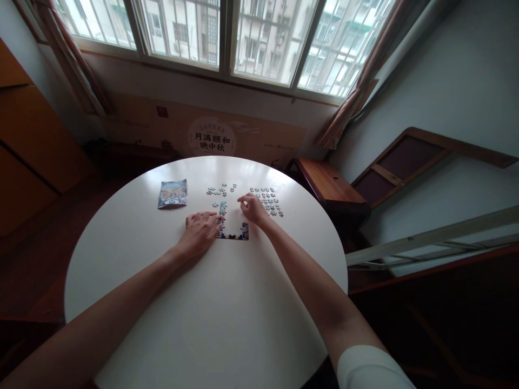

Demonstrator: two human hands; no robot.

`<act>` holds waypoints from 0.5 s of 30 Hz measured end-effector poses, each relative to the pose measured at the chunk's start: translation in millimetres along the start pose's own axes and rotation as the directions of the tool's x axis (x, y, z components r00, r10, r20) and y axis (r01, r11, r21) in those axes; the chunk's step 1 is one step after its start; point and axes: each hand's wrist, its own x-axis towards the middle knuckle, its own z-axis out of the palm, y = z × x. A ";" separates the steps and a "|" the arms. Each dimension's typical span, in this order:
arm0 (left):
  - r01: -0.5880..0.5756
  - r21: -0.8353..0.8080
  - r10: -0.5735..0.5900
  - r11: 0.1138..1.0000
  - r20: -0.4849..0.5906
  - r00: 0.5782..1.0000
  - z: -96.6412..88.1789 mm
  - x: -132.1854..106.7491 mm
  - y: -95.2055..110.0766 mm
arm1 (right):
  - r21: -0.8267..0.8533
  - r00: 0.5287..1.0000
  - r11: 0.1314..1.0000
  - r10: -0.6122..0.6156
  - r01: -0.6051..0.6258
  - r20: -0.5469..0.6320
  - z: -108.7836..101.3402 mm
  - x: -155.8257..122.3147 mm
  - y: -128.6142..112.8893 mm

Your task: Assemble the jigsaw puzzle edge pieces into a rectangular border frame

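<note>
A partly joined jigsaw puzzle [233,236] lies on the white round table, forming a U-shaped border with bare table inside it. My left hand [201,231] rests on the table with its fingers stretched out, the tips touching the puzzle's left side. Above the puzzle's right side, my right hand [252,208] has its thumb and fingers pinched together; whatever is between them is too small to make out. Rows of loose puzzle pieces [265,196] are spread just beyond and to the right of that hand. More loose pieces [217,191] lie scattered past the puzzle's top left.
A small printed picture packet [173,193] is on the left part of the round table [194,335]. Beyond the table's right edge is a wooden stool or bench [330,181]. Windows and a cardboard panel [251,116] are at the back.
</note>
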 end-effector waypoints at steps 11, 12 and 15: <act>0.008 0.017 -0.008 1.000 0.001 1.000 2.6 1.1 -2.4 | -0.282 0.971 0.958 0.017 0.053 0.239 15.5 54.5 -2.0; 0.011 0.014 -0.011 1.000 0.003 1.000 2.8 1.0 -2.5 | -0.289 0.966 0.955 0.020 0.057 0.258 15.2 54.9 -2.3; 0.015 0.003 -0.015 1.000 0.002 1.000 3.0 0.7 -2.4 | -0.288 0.961 0.955 0.016 0.067 0.277 12.5 47.5 -4.1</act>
